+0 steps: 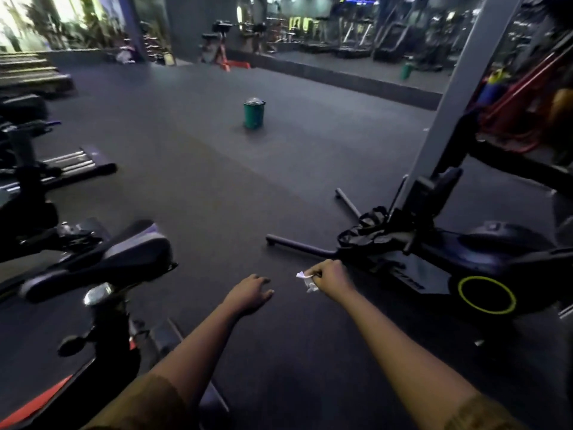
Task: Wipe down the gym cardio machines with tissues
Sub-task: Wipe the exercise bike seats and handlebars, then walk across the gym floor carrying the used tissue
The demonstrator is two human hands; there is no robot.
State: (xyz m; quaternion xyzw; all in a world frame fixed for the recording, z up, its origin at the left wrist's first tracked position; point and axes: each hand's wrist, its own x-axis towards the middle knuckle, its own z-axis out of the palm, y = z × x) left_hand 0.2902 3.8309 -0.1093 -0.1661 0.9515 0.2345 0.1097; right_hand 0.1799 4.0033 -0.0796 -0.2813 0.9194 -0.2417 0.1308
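Dim and blurred throughout, the far end of the room hard to read. At the left edge, a bike (105, 333) cut off by the frame, only its saddle (102, 259) and seat post plain to see. At the right edge, a black machine (483, 262) with a yellow-green ring low on its side, also cut off, thin bar feet reaching out over the floor (217, 187). On its near end, a crumpled black shape too dark to name. Rising behind it, a grey post (459, 88), top out of view. Along the back wall, a mirror (356, 41) full of smeared shapes. Well ahead on the floor, alone and upright, a green bin (254, 114) with a pale domed lid on, contents hidden. Both forearms stretched forward over the floor, sleeves cut off at the bottom edge. Left hand (249, 291) palm down, fingers loose, holding nothing. Right hand (330, 277) curled into a fist, pinching a small white tissue (307, 280). Hands apart but near each other. Tissue crumpled, mostly hidden inside the fist, the free part poking out on the thumb side toward the left hand, in the air between the two hands. Long axis slanting from upper left to lower right, though hard to be sure with so little showing.
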